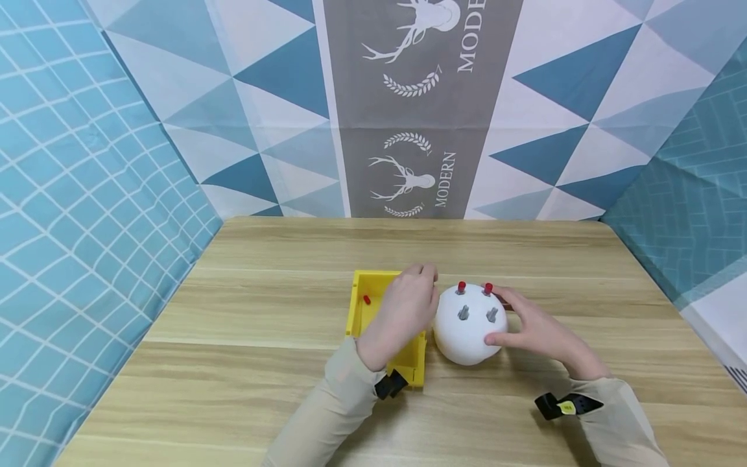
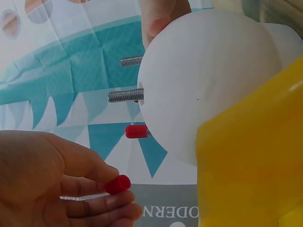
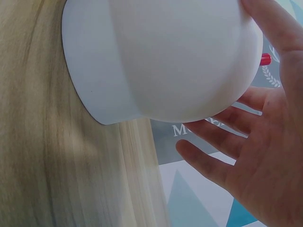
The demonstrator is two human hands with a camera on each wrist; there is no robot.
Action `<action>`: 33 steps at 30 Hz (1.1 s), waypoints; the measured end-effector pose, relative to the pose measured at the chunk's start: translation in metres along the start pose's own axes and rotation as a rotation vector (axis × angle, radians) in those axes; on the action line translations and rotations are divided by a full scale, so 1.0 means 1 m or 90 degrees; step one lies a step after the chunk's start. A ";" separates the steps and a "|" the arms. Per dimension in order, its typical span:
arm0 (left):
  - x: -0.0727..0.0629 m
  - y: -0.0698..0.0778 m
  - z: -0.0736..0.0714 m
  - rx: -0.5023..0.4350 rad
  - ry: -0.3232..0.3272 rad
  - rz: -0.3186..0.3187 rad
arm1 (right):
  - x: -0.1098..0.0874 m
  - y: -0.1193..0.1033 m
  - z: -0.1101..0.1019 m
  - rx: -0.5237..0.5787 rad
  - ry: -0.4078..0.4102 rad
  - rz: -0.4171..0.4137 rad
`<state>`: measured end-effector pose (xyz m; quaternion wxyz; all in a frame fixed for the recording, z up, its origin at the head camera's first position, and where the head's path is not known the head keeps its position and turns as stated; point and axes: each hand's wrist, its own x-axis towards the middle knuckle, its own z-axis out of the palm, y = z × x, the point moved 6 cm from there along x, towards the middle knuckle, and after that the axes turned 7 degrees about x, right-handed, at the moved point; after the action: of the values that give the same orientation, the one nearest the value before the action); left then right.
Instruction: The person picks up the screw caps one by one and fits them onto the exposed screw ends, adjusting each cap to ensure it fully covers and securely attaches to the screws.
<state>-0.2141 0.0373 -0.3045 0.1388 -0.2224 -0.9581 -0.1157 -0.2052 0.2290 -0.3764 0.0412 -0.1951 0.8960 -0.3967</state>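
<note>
Blue gridded cloth [image 1: 87, 162] runs down the left edge of my feed, meeting a triangle-patterned cloth [image 1: 286, 58] behind the wooden counter [image 1: 245, 305]. Moving right, I find a beige sleeve [image 1: 315, 415] angling in, a black strap [image 1: 390, 384] round its wrist, and beyond that the yellow box [image 1: 352, 311] on the counter. One loose cap [image 1: 366, 299], red, lies in the far left part of it.

Over the box hangs the left hand [image 1: 403, 311], hiding part of it from me; up top I can't see into those fingers, but the left wrist view settles it. Thumb and fingers pinch a small red cap [image 2: 117, 184], hollow end showing, held apart from the ball!

And just right of the box, there's the white ball [image 1: 463, 344], sitting on the counter with its bolts poking up. Two at the back wear red covers [image 1: 488, 288]; the nearer pair, the bare bolts [image 1: 463, 312], show grey thread.

Hugging the ball's right side, I've got the right hand [image 1: 533, 327], its grip wide, thumb at the near side, fingers round the far side. Farther right, teal cloth [image 1: 706, 175] closes off my view.
</note>
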 end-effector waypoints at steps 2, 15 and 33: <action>0.001 0.003 0.000 -0.002 -0.005 0.011 | 0.000 0.000 0.000 0.001 0.000 -0.002; 0.002 0.020 -0.009 -0.132 -0.007 0.100 | 0.001 0.000 0.000 0.005 -0.003 -0.006; 0.004 0.049 -0.004 -0.117 -0.005 0.192 | 0.001 0.002 -0.001 0.013 -0.004 -0.013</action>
<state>-0.1943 0.0806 -0.2914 0.1297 -0.3760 -0.8996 -0.1801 -0.2066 0.2306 -0.3776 0.0418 -0.2047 0.8897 -0.4059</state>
